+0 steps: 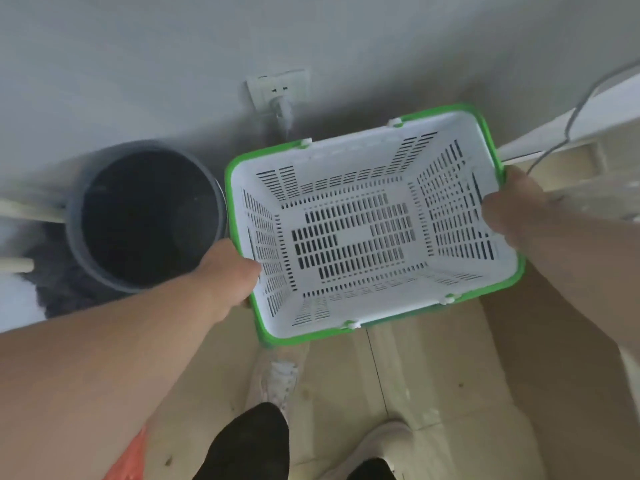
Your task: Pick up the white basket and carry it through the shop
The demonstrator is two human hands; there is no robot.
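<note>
The white basket (363,233) has slotted walls, a slotted floor and a green rim with folded green handles. It is empty and sits in the middle of the view, above the floor near the wall. My left hand (228,275) grips its left short edge, thumb over the rim. My right hand (512,209) grips the right short edge, fingers curled over the rim inside the basket.
A grey round bin (145,216) with a dark inside stands just left of the basket. A wall socket (277,90) with a plug and cable is on the grey wall behind. A white shelf edge (588,112) runs at the right. My feet (277,382) stand on beige floor tiles.
</note>
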